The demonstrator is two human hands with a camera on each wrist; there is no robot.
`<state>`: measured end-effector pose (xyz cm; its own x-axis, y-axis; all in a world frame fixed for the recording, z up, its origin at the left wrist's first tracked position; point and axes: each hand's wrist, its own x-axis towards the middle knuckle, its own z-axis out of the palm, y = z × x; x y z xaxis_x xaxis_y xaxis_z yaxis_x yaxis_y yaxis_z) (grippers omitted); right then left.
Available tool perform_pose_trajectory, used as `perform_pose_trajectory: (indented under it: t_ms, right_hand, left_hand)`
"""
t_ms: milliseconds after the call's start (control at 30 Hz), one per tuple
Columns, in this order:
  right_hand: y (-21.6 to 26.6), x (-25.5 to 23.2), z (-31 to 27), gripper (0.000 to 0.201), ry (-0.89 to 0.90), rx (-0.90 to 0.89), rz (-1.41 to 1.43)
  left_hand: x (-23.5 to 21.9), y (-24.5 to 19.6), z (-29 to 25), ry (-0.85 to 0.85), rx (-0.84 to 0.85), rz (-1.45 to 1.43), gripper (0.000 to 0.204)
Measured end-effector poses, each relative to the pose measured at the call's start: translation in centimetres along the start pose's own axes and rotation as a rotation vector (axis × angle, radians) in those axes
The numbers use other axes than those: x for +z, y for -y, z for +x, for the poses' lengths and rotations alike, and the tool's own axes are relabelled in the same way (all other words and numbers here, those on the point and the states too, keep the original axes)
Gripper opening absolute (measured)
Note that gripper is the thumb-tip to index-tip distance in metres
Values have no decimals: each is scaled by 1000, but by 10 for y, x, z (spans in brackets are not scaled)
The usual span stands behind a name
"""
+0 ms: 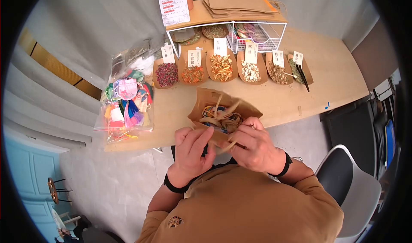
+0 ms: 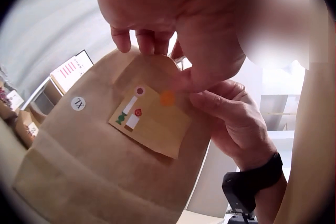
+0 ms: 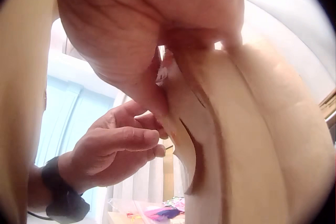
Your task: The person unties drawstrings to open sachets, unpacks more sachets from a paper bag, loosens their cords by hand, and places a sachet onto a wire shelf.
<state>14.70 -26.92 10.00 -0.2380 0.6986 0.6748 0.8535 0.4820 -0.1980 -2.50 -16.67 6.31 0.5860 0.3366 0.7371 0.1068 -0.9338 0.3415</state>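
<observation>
A brown paper bag [image 1: 206, 99] stands open at the table's front edge, with colourful cords and paper handles in its mouth. The left hand [image 1: 193, 150] grips its near rim on the left; in the left wrist view that hand [image 2: 184, 19] has its fingers over the rim and its thumb low in front. On the right, the right hand [image 1: 253, 146] pinches the rim beside a handle [image 1: 229, 146]. A tan card [image 2: 157, 129] with small printed pictures and an orange sticker [image 2: 167, 98] lies against the bag's front, close to both thumbs.
Several paper trays of dried flowers and herbs, such as red buds [image 1: 167, 75], line the table [image 1: 171, 114] behind the bag. A clear bag of colourful sachets [image 1: 126, 99] lies left. Flat paper bags [image 1: 240, 3] top a shelf at the back. A chair [image 1: 356, 191] stands right.
</observation>
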Motion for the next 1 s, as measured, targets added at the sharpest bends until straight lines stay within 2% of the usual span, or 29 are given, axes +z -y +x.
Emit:
perform_pose_trajectory:
  t_ms: [33, 67, 133, 200, 267, 333, 400, 433, 500, 533, 600, 633, 700, 733, 767, 800, 833, 867, 933, 967, 1000]
  right_hand:
    - [-1, -1, -7, 17, 57, -5, 6]
    - [1, -1, -10, 17, 61, 6, 10]
    - [3, -2, -13, 14, -49, -11, 158]
    - [-1, -5, -21, 18, -74, -5, 195]
    - [-3, -12, -19, 23, -215, 86, 68]
    - [-7, -11, -16, 25, -258, 149, 34]
    - [-10, -7, -8, 27, -331, 371, 54]
    - [-11, -4, -6, 26, -346, 410, 93]
    - [-13, 2, -14, 25, -304, 438, 184]
    - [-13, 4, -17, 23, -262, 463, 275]
    - [-9, 6, -12, 16, -265, 436, 306]
    - [-8, 8, -13, 12, -256, 448, 309]
    - [-4, 12, -13, 9, -248, 459, 311]
    - [-2, 13, -13, 8, -264, 473, 313]
    - [0, 14, -12, 7, -283, 487, 314]
    - [0, 14, -12, 7, -288, 486, 311]
    - [1, 14, -11, 7, -293, 470, 299]
    - [1, 13, -10, 7, -298, 455, 285]
    - [1, 14, -11, 6, -314, 435, 277]
    - [0, 15, -11, 6, -328, 417, 275]
    - [-1, 15, -12, 6, -333, 412, 267]
  left_hand:
    - [0, 0, -3, 9, -5, -7, 51]
    - [1, 1, -6, -6, -3, -37, 43]
    - [-1, 2, -10, -13, -8, -69, 35]
    - [-7, -2, -11, -9, 2, -20, 26]
    - [-11, -1, -15, 12, 7, -20, 26]
    - [-15, 0, -17, 31, 16, -18, 26]
    - [-21, 0, -17, 91, 69, 22, 24]
    - [-25, -1, -15, 95, 66, 22, 24]
    - [-34, -3, -8, 219, 111, 44, 20]
    - [-38, -3, -4, 220, 109, 46, 20]
    - [-46, -3, 9, 333, 188, 92, 24]
    - [-50, -3, 17, 332, 186, 94, 24]
    - [-59, 0, 34, 643, 130, -242, 31]
    - [-63, 2, 41, 644, 132, -239, 31]
    - [-66, 4, 47, 780, 87, -382, 37]
    - [-68, 8, 52, 916, 40, -525, 45]
    - [-65, 22, 51, 1024, 88, -573, 66]
    - [-63, 24, 58, 1025, 97, -569, 66]
    - [-59, 27, 70, 1217, -199, -966, 73]
    - [-56, 29, 76, 1217, -188, -962, 73]
    - [-51, 33, 82, 1239, -226, -976, 62]
